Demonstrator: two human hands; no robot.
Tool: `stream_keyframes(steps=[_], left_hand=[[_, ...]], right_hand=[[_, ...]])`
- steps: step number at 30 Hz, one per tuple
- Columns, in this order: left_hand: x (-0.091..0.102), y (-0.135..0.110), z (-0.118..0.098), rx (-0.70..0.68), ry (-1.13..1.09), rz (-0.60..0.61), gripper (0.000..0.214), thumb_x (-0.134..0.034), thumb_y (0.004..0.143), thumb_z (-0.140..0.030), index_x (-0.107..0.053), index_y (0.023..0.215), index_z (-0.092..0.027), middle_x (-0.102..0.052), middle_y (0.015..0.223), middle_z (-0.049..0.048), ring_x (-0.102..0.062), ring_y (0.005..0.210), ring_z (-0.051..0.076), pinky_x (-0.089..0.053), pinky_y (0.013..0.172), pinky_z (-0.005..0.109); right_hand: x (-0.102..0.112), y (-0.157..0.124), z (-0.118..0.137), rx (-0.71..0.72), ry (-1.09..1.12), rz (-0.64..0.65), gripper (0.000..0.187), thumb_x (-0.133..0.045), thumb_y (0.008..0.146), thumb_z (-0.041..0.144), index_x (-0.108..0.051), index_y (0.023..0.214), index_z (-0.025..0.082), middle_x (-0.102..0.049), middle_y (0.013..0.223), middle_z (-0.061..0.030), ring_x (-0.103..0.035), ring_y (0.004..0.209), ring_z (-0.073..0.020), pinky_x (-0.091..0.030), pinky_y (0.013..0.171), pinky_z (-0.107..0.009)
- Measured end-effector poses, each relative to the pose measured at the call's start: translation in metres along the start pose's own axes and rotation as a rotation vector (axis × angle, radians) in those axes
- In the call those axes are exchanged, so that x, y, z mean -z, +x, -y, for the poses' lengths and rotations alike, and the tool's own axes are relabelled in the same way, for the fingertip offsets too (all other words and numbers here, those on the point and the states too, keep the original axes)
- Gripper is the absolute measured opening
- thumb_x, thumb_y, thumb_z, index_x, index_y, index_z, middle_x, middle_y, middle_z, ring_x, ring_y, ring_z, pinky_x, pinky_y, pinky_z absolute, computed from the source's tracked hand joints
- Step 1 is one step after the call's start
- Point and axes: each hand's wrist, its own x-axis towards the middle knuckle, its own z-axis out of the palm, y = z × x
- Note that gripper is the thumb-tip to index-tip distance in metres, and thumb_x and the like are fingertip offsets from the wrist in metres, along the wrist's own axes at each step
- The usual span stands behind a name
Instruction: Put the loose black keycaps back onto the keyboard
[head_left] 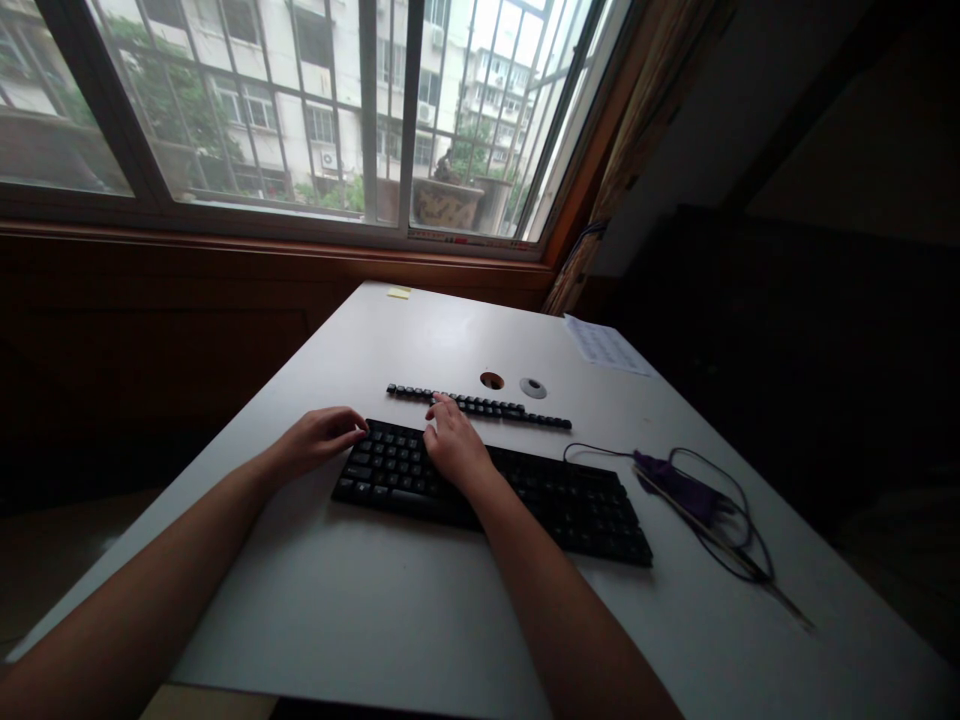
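Note:
A black keyboard point(555, 500) lies on the white desk point(420, 610). Behind it runs a row of loose black keycaps point(495, 408). My left hand point(319, 437) rests at the keyboard's top left corner, fingers curled with the tips touching its edge. My right hand point(454, 445) lies over the keyboard's upper rows, its fingers bent and reaching to the keycap row, fingertips pinched at one keycap near the row's left part.
A round cable hole point(492, 380) and its grey cover point(533, 388) sit behind the keycaps. A purple tool with a dark cable point(690, 490) lies at the right. A paper sheet point(604, 345) and a yellow note point(398, 293) are near the window.

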Motion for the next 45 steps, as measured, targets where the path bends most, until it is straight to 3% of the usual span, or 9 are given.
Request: stream_keyframes(steps=[13, 24, 32, 37, 45], left_hand=[[-0.001, -0.001, 0.004, 0.006, 0.016, 0.016, 0.026, -0.057, 0.093, -0.04, -0.07, 0.099, -0.017, -0.068, 0.082, 0.0035, -0.059, 0.069, 0.015, -0.048, 0.064, 0.026], [-0.001, 0.0, 0.007, 0.016, 0.016, 0.027, 0.028, -0.057, 0.094, -0.042, -0.069, 0.098, -0.017, -0.069, 0.083, 0.0038, -0.06, 0.07, 0.016, -0.046, 0.063, 0.026], [-0.001, 0.0, 0.004, 0.013, 0.012, 0.023, 0.027, -0.057, 0.094, -0.041, -0.069, 0.098, -0.017, -0.069, 0.085, 0.0044, -0.06, 0.07, 0.016, -0.047, 0.064, 0.027], [-0.001, 0.0, 0.005, 0.012, 0.008, 0.022, 0.028, -0.057, 0.094, -0.042, -0.069, 0.098, -0.017, -0.069, 0.085, 0.0044, -0.06, 0.071, 0.016, -0.047, 0.065, 0.027], [-0.001, 0.0, 0.006, 0.013, 0.018, 0.027, 0.028, -0.057, 0.094, -0.042, -0.069, 0.098, -0.017, -0.068, 0.084, 0.0037, -0.06, 0.071, 0.016, -0.046, 0.064, 0.026]], right_hand=[[0.005, 0.002, 0.005, -0.104, -0.044, 0.117, 0.026, -0.044, 0.092, 0.02, -0.057, 0.115, 0.017, -0.044, 0.15, -0.0139, -0.049, 0.126, -0.0277, -0.038, 0.104, -0.041], [0.011, 0.001, 0.006, 0.004, 0.009, 0.084, 0.026, -0.045, 0.091, 0.013, -0.059, 0.111, 0.021, -0.062, 0.128, -0.0077, -0.054, 0.113, -0.0234, -0.042, 0.099, -0.037], [0.011, 0.001, 0.007, 0.026, -0.018, 0.078, 0.05, -0.043, 0.092, 0.014, -0.048, 0.141, 0.018, -0.047, 0.148, -0.0085, -0.05, 0.124, -0.0239, -0.039, 0.106, -0.037], [0.01, 0.002, 0.007, 0.013, -0.064, 0.148, 0.041, -0.043, 0.095, 0.018, -0.062, 0.131, 0.02, -0.055, 0.142, -0.0062, -0.052, 0.116, -0.0247, -0.042, 0.103, -0.038], [0.006, 0.003, 0.002, 0.018, 0.028, 0.081, 0.036, -0.046, 0.091, 0.011, -0.067, 0.12, 0.015, -0.065, 0.121, -0.0102, -0.056, 0.11, -0.0212, -0.042, 0.102, -0.033]])
